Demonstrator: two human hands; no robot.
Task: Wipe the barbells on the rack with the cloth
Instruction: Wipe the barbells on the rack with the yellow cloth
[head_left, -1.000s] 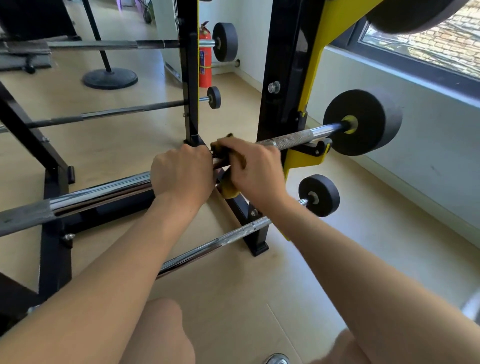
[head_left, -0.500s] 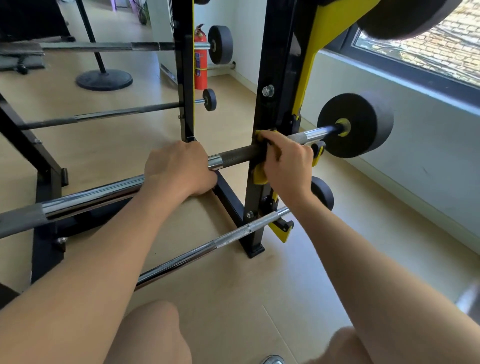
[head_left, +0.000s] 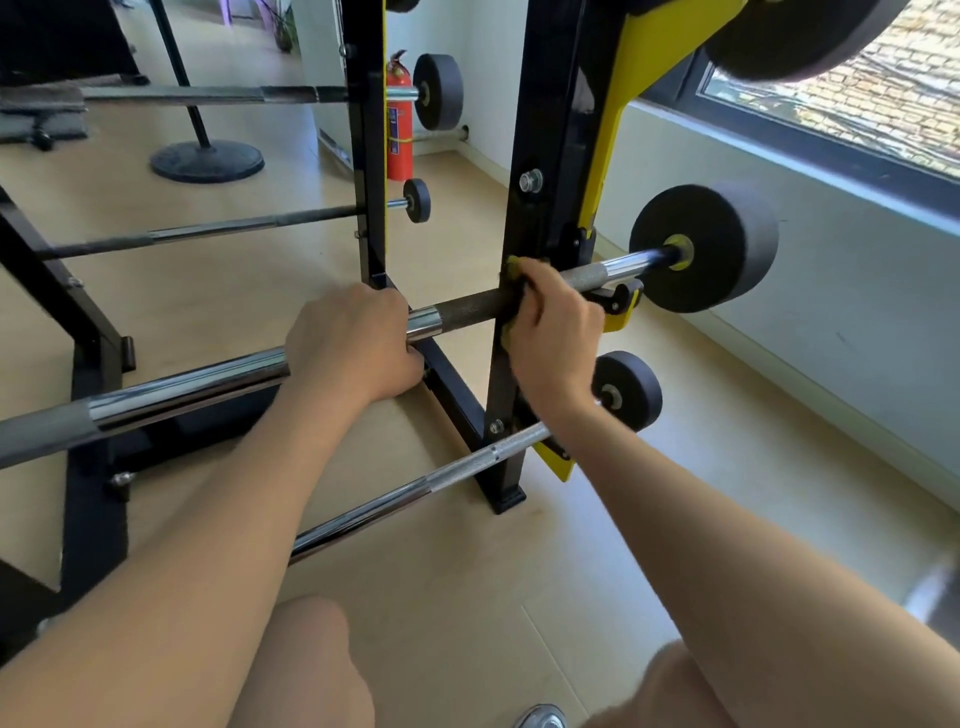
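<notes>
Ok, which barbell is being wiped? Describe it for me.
Find the rack upright by the window. The barbell crosses it, held by the left hand and, through a yellow cloth, the right hand. Unlike the bar below, it carries the larger disc.

A bare knurled stretch of the barbell (head_left: 467, 306) lies free between the 2 hands. The left hand (head_left: 353, 343) grips the chrome; the right hand (head_left: 556, 332) grips a yellow cloth (head_left: 511, 267) round the bar, hard against the black rack upright (head_left: 545, 130). Past the upright, a short length runs clear to the black end plate (head_left: 717, 249), a yellow hook (head_left: 618, 322) just beneath. A lower barbell (head_left: 467, 462) runs below.
</notes>
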